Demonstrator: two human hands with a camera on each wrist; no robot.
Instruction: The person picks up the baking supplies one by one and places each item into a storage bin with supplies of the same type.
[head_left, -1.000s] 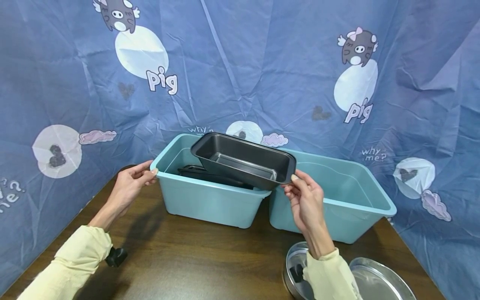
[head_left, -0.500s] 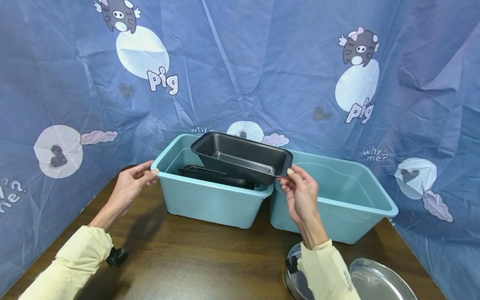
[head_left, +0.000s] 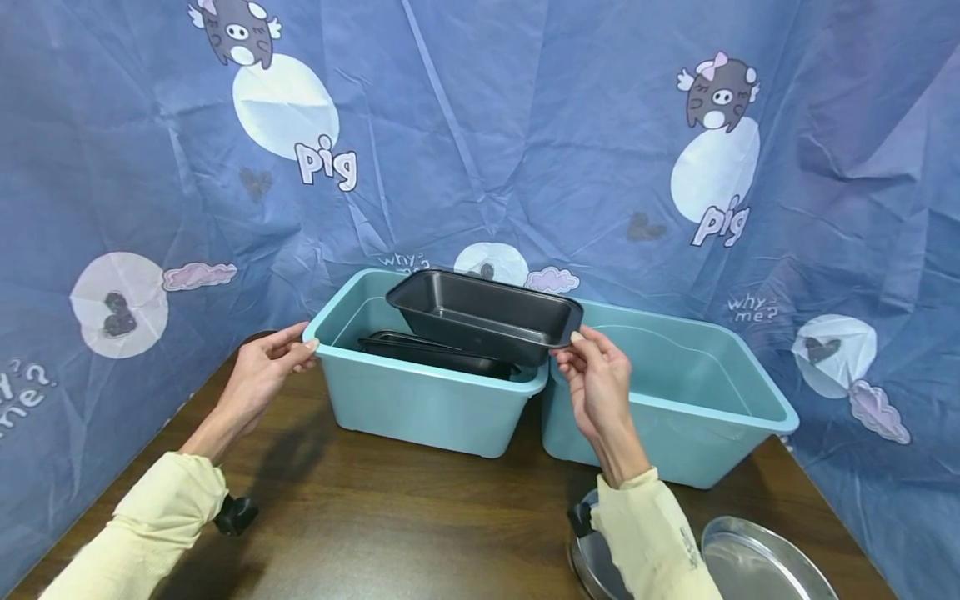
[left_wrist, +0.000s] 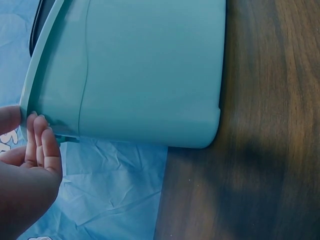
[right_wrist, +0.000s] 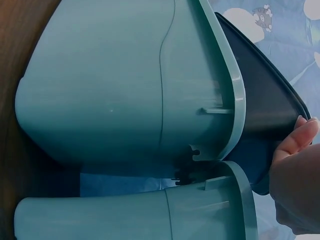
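Note:
A dark grey loaf pan (head_left: 487, 312) slants over the back right of the left teal bin (head_left: 420, 400), its right end higher than the bin's rim. My right hand (head_left: 600, 379) pinches the pan's right front corner between thumb and fingers; the right wrist view shows this hand (right_wrist: 297, 170) at the pan's edge too. At the bin's left front corner, my left hand (head_left: 262, 375) pinches the rim, thumb on top. The left wrist view has the same hand (left_wrist: 30, 165) at that rim. Inside the left bin lie more dark pans (head_left: 435, 354), partly hidden.
A second teal bin (head_left: 690, 417) stands to the right, close beside the first. Round metal pans, one (head_left: 757, 558) at front right and another (head_left: 596, 558) partly under my right sleeve, sit on the wooden table (head_left: 390, 517). A blue printed cloth (head_left: 480, 125) hangs behind.
My right hand has moved slightly left with the loaf pan, whose right end shifted left over the left bin. The left hand keeps its hold on the rim.

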